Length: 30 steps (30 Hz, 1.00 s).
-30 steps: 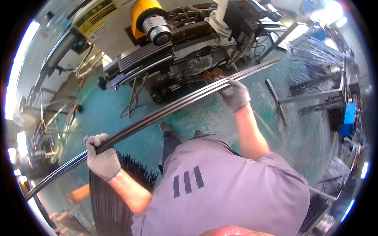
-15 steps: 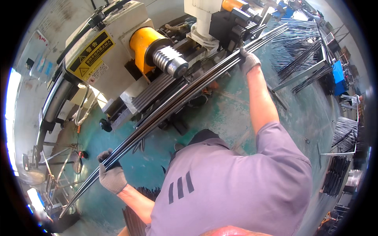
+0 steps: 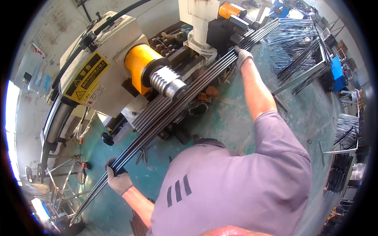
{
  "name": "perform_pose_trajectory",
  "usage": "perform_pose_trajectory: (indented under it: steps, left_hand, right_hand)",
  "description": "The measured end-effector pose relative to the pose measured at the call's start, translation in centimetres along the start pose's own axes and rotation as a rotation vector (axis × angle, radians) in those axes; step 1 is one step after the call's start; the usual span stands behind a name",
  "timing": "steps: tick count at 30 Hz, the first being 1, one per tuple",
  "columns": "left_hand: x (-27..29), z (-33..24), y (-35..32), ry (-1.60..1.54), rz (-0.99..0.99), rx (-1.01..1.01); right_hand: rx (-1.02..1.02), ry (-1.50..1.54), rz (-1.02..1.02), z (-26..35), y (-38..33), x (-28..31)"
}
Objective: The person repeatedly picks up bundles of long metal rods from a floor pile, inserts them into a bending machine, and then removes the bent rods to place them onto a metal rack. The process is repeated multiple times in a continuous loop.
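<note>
Both gloved hands clasp a bundle of long dark metal rods (image 3: 173, 108) lying along the cream machine with a yellow cylinder (image 3: 118, 67): left hand (image 3: 118, 179) below it, right hand (image 3: 242, 55) beside its far end.

Your grey gloves on left hand (image 3: 118, 181) and right hand (image 3: 242, 55), dark steel rods (image 3: 177, 106), yellow machine cylinder (image 3: 138, 65), teal-green floor (image 3: 232, 118), your lilac shirt (image 3: 236, 185) with three dark stripes.
</note>
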State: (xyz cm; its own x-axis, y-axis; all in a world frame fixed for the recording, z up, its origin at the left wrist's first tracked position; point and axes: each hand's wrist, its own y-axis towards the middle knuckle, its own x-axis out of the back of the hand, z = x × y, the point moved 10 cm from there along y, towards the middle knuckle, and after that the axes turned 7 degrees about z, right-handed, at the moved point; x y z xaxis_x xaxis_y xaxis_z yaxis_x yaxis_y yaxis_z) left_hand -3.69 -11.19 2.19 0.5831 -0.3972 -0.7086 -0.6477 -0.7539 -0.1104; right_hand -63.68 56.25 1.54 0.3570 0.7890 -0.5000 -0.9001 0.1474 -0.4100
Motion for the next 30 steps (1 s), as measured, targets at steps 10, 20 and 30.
perform_pose_trajectory:
  steps: [10, 20, 30]
  left_hand:
    - [-11.1, 11.3, 1.7, -0.115, 0.264, 0.282]
    - [2.0, 0.7, 4.2, 0.105, -0.176, -0.02]
    - [-6.2, 9.5, 5.4, 0.092, 0.148, 0.103]
  right_hand:
    - [-0.06, -0.12, -0.034, -3.7, -3.8, -5.7]
    - [0.013, -0.098, -0.048, -0.4, 7.1, -3.1]
    - [-0.022, -0.274, 0.142, -10.4, -6.1, -8.7]
